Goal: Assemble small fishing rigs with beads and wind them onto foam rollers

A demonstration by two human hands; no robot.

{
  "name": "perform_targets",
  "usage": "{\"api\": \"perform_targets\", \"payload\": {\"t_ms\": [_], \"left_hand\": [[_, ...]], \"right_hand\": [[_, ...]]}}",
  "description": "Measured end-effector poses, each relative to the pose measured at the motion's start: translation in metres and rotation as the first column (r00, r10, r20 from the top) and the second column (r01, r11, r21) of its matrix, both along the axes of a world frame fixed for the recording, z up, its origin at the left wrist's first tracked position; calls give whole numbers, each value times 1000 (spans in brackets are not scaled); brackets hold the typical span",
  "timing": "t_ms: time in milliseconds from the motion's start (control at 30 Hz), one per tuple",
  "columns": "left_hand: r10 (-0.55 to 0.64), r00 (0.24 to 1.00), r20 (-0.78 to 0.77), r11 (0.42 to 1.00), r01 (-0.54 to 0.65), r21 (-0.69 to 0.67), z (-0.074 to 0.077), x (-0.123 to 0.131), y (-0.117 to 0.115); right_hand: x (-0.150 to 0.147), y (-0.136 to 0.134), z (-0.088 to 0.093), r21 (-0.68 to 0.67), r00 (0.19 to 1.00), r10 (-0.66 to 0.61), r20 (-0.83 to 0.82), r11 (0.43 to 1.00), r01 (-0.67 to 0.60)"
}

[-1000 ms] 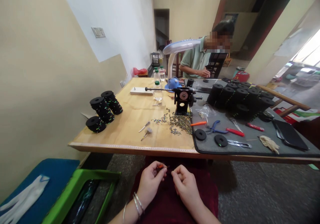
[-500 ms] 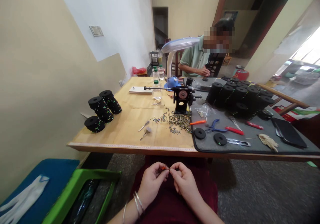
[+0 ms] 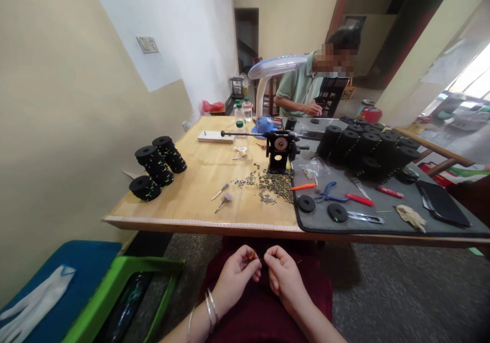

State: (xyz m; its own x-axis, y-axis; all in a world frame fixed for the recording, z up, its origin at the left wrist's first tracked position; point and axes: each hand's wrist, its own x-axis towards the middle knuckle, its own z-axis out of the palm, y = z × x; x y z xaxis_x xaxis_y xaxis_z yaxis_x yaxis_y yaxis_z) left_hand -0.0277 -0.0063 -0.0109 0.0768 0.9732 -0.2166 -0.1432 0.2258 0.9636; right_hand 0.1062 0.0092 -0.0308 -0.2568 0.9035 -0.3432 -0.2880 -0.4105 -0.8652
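Observation:
Over my lap, in front of the table edge, my left hand (image 3: pixel 239 270) is closed in a pinch around a small orange-red item (image 3: pixel 250 255), mostly covered by the fingers. My right hand (image 3: pixel 282 271) is also pinched, a short gap to the right of the left fingertips. Whatever lies between its fingers is too small to name; a thin, faint strand or pin seems to show just beyond its knuckles. Ahead on the table, a heap of small dark-and-yellow pieces (image 3: pixel 277 186) lies below a black winding machine (image 3: pixel 278 149) with a dial.
Black foam spools (image 3: pixel 155 167) stand at the left; several more (image 3: pixel 356 144) crowd the grey mat (image 3: pixel 367 179) at right. Blue pliers (image 3: pixel 331 194), red-handled tools (image 3: pixel 359 200) and tweezers (image 3: pixel 365 218) lie there too. A lamp (image 3: pixel 264 93) stands at back. A co-worker (image 3: pixel 302 93) sits across.
My hands have drawn slightly apart, the right moving a little to the right. More of the orange-red item shows in my left fingers.

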Motion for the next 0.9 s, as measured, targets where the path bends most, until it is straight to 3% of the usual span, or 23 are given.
{"api": "perform_targets", "payload": {"t_ms": [267, 567, 800, 900], "left_hand": [[-8, 999, -39, 999, 7, -33, 4, 0, 1], [0, 996, -85, 998, -6, -65, -2, 0, 2], [74, 971, -228, 995, -56, 83, 0, -2, 4], [75, 961, -265, 997, -65, 49, -2, -4, 4]], "right_hand": [[1, -2, 2, 68, 996, 24, 82, 997, -30], [0, -3, 7, 133, 980, 19, 199, 990, -46], [-1, -1, 7, 126, 971, 62, 230, 988, -93], [-1, -1, 8, 122, 965, 75, 252, 987, -108]]}}
